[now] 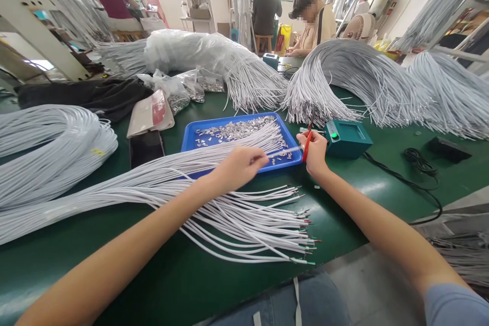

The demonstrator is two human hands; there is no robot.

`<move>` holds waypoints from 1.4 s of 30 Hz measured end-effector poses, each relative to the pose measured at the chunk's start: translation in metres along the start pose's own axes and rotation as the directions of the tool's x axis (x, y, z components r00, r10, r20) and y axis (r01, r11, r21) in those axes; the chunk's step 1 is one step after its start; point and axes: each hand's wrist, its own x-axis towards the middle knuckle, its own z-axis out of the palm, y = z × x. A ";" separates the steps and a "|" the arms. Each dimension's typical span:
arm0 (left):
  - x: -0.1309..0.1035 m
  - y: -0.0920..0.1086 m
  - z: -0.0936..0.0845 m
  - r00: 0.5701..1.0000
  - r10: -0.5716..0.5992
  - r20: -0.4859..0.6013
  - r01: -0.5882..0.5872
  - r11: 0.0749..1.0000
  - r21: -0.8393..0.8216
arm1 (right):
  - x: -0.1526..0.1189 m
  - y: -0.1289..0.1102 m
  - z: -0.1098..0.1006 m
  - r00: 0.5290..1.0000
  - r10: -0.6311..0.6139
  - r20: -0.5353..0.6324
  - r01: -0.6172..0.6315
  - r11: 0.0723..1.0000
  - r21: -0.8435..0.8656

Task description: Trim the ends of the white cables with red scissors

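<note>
The head camera view showed a left hand (242,167), fingers closed on a thin white round cable (281,153) stretched over a shallow blue plastic tray (292,162), while a right hand (316,154) gripped red-handled scissors (306,147) near the cable's far end. Clean work likely demanded a taut, steady cable and fingertips clear of the blades.

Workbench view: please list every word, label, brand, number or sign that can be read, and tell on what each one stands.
No text is readable.
Yellow tag on the coiled cables: too small to read.
Red patch on the pale pouch: too blurred to read.
Green device: no readable lettering.
Red-handled tool in the right hand: no readable mark.
</note>
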 end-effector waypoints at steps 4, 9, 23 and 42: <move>-0.020 0.038 0.008 0.918 0.321 0.233 -0.268 0.935 -0.234 | -0.002 -0.003 0.000 0.999 0.026 0.022 -0.026 1.000 0.004; -0.023 0.039 0.019 0.916 0.341 0.209 -0.210 0.856 -0.473 | -0.008 -0.009 0.001 0.995 0.044 0.088 -0.045 0.999 0.004; 0.005 -0.013 0.041 0.989 -0.150 0.018 0.099 0.559 -0.824 | -0.042 -0.032 0.006 0.881 -0.020 0.473 0.019 1.000 0.008; 0.007 -0.019 0.045 0.995 -0.101 0.002 0.046 0.436 -0.899 | -0.044 -0.035 0.005 0.835 -0.015 0.551 0.037 0.999 -0.029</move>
